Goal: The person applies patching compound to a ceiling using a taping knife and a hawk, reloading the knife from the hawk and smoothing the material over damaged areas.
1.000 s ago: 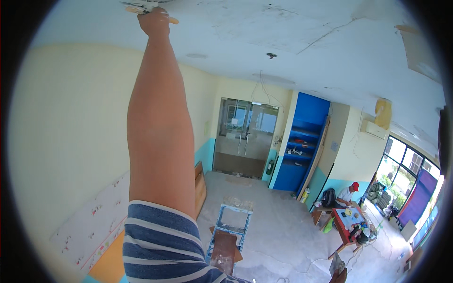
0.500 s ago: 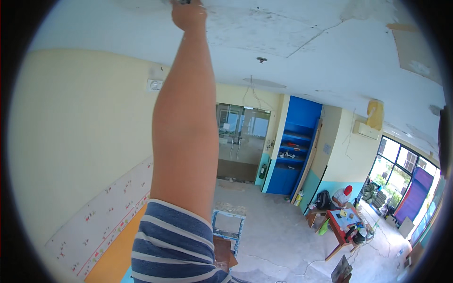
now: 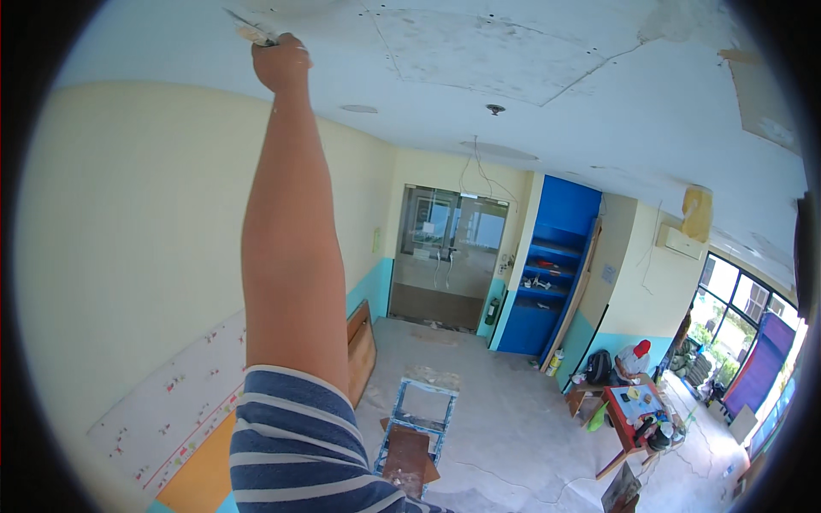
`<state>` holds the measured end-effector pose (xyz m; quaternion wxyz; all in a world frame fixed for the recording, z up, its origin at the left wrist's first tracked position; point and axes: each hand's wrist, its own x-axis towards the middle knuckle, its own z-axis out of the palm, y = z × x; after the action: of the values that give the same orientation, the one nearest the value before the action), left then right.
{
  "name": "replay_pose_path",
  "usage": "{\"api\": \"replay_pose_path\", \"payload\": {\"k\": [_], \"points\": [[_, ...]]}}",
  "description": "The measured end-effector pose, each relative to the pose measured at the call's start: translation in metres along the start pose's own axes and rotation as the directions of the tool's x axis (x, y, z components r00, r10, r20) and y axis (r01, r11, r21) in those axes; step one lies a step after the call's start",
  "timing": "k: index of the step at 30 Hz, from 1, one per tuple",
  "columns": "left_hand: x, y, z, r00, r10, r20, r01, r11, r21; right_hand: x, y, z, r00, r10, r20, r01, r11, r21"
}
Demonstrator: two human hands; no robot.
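Observation:
My left arm, in a blue and white striped sleeve, stretches up toward the ceiling [image 3: 359, 77]. At its end, my left hand [image 3: 280, 65] is closed around a putty knife [image 3: 252, 31], its thin blade pointing up and left against or just under the white ceiling. The fingers partly hide the handle. To the right of the hand, the ceiling shows a patched panel [image 3: 479, 56] with grey smears and a jointed outline. My right hand is out of view.
Below stands a blue stepladder [image 3: 413, 410] with a brown board [image 3: 405, 457] by it. A dark plate-like piece [image 3: 622, 489] shows at the lower edge. At right, a person in a red cap [image 3: 637, 355] sits by a red table [image 3: 623, 438]. Loose wires [image 3: 479, 167] hang from the ceiling.
My left hand with the putty knife has moved left and come lower in the picture, bringing the blade into view. The room has shifted slightly right as my head turned.

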<state>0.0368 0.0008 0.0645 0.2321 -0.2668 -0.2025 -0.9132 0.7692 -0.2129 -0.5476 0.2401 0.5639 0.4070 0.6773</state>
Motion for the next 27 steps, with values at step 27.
{"api": "replay_pose_path", "payload": {"k": [27], "points": [[0.028, -0.013, 0.030, 0.810, -0.465, 0.356, 0.575, 0.518, -0.633, 0.041, 0.025, -0.018, 0.979, 0.195, -0.067, -0.162, 0.928, 0.334]]}}
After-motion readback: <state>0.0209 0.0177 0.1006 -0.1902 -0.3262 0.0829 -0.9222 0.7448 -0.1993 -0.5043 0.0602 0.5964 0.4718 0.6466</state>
